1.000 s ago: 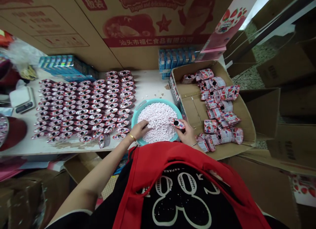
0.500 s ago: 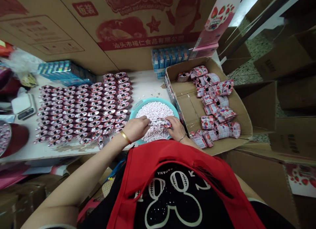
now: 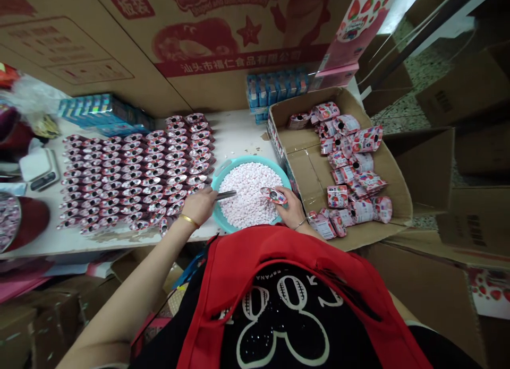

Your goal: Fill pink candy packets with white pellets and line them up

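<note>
My left hand point(image 3: 199, 205) is closed around a narrow metal scoop point(image 3: 226, 195), which points right over the left part of a turquoise basin point(image 3: 216, 182). Small white and pale pink candies point(image 3: 251, 184) fill the basin. At the basin's right side, my right hand point(image 3: 292, 212) grips a strawberry-print pouch point(image 3: 273, 196) above the candies, its oval end turned up toward me. The two hands are apart, and the scoop does not touch the pouch.
Rows of upright pouches point(image 3: 133, 175) stand left of the basin. A cardboard tray point(image 3: 303, 164) on the right holds loose pouches point(image 3: 360, 162). Blue boxes point(image 3: 274, 90) stand behind, before large cartons point(image 3: 223, 87). A small scale point(image 3: 39, 167) and red bowl point(image 3: 35, 220) are far left.
My left hand has moved left, away from the pouch, bringing the metal scoop into clear view. The right hand still grips the pouch, which has shifted slightly right.
</note>
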The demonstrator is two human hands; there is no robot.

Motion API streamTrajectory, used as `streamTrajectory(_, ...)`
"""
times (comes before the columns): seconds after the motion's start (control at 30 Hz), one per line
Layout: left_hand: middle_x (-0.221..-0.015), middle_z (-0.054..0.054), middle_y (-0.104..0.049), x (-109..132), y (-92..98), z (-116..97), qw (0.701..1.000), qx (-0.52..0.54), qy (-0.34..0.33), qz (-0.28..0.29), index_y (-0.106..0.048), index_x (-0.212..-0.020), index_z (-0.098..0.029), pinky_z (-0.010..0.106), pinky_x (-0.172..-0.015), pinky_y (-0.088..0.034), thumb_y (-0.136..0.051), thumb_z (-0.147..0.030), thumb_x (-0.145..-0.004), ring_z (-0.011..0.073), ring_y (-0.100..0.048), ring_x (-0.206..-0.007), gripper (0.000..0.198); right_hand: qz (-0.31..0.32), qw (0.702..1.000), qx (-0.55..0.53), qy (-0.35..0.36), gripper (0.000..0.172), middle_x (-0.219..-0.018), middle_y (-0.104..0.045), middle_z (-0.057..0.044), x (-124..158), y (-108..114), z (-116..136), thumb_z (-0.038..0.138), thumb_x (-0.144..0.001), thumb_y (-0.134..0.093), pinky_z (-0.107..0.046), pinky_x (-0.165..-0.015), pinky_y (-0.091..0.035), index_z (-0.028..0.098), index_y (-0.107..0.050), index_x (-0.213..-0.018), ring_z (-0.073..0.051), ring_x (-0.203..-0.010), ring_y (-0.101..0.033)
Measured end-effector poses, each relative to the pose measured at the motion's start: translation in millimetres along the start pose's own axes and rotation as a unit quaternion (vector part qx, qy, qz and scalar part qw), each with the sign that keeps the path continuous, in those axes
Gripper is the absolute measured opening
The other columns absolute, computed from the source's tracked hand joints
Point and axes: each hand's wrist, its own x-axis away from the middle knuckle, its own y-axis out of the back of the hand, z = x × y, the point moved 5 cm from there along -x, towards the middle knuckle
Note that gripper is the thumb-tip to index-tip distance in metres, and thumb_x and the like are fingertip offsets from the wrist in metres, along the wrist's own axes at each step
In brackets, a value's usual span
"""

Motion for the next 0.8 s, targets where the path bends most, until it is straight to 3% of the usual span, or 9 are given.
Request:
streamTrajectory(0.07,-0.099,0.008,-0.059,-15,-36.3,-2,0.999,0.040,-0.020,0.014,-0.059,-0.100,-0.021,0.030,-0.075,-0.044,-0.042,-0.026,-0.088,0.0210,-0.057,-0.096,0.022,-0.009,1.000,-0.005,-0.011,0.038,-0.115,-0.060,-0.010,1,3,0,0.020,-0.077,-0.055,-0.040,-0.095,-0.045,0.020,-0.054,-0.115,-0.024,-0.107,-0.056)
streamTrajectory(0.17,-0.102,0.008,-0.059,-42,-71.3,-32,0.991,0.124,-0.057,-0.001,-0.058,-0.101,-0.020,0.031,-0.081,-0.044,-0.041,-0.023,-0.088,0.0205,-0.055,-0.099,0.022,-0.025,0.999,-0.003,-0.030,0.038,-0.114,-0.061,-0.009,2,5,-1,0.023,-0.077,-0.057,-0.038,-0.094,-0.046,0.020,-0.054,-0.115,-0.023,-0.104,-0.058)
streamTrajectory(0.27,-0.105,0.009,-0.059,-63,-82.7,-58,0.980,0.184,-0.069,-0.027,-0.058,-0.102,-0.018,0.032,-0.084,-0.044,-0.042,-0.018,-0.085,0.0206,-0.055,-0.100,0.023,-0.040,0.998,-0.001,-0.039,0.037,-0.112,-0.062,-0.009,3,5,-5,0.025,-0.078,-0.059,-0.039,-0.092,-0.046,0.020,-0.054,-0.114,-0.022,-0.103,-0.058)
streamTrajectory(0.33,-0.106,0.008,-0.059,-67,-83.4,-61,0.975,0.205,-0.077,-0.032,-0.057,-0.103,-0.018,0.031,-0.086,-0.043,-0.044,-0.018,-0.085,0.0195,-0.055,-0.100,0.023,-0.050,0.998,-0.002,-0.041,0.037,-0.111,-0.062,-0.009,4,4,-8,0.026,-0.078,-0.059,-0.039,-0.092,-0.046,0.020,-0.054,-0.114,-0.022,-0.103,-0.058)
streamTrajectory(0.47,-0.100,0.006,-0.061,-50,-73.0,-41,0.953,0.282,-0.097,-0.043,-0.056,-0.107,-0.018,0.030,-0.082,-0.044,-0.049,-0.031,-0.086,0.0170,-0.056,-0.091,0.026,-0.074,0.996,0.006,-0.047,0.037,-0.111,-0.061,-0.010,4,4,-12,0.029,-0.080,-0.059,-0.039,-0.092,-0.046,0.020,-0.052,-0.115,-0.023,-0.103,-0.057)
streamTrajectory(0.6,-0.094,0.006,-0.061,-21,-41.2,-24,0.934,0.320,-0.142,-0.067,-0.056,-0.107,-0.018,0.028,-0.078,-0.044,-0.050,-0.037,-0.087,0.0159,-0.056,-0.086,0.028,-0.069,0.996,0.041,-0.030,0.037,-0.112,-0.060,-0.011,1,1,-9,0.025,-0.081,-0.055,-0.042,-0.093,-0.046,0.020,-0.052,-0.117,-0.025,-0.105,-0.056)
streamTrajectory(0.7,-0.094,0.006,-0.060,-6,-8.0,-25,0.936,0.296,-0.171,-0.080,-0.056,-0.107,-0.017,0.028,-0.078,-0.044,-0.047,-0.036,-0.088,0.0157,-0.056,-0.085,0.028,-0.032,0.996,0.082,0.006,0.039,-0.114,-0.058,-0.012,-4,-5,-3,0.017,-0.079,-0.052,-0.044,-0.096,-0.044,0.019,-0.052,-0.118,-0.026,-0.110,-0.053)
streamTrajectory(0.8,-0.095,0.007,-0.060,1,22.1,-39,0.960,0.212,-0.172,-0.064,-0.058,-0.104,-0.018,0.029,-0.078,-0.045,-0.045,-0.033,-0.089,0.0169,-0.057,-0.087,0.026,0.011,0.993,0.108,0.049,0.046,-0.117,-0.057,-0.013,-8,-12,5,0.009,-0.073,-0.050,-0.045,-0.100,-0.042,0.018,-0.052,-0.119,-0.028,-0.114,-0.050)
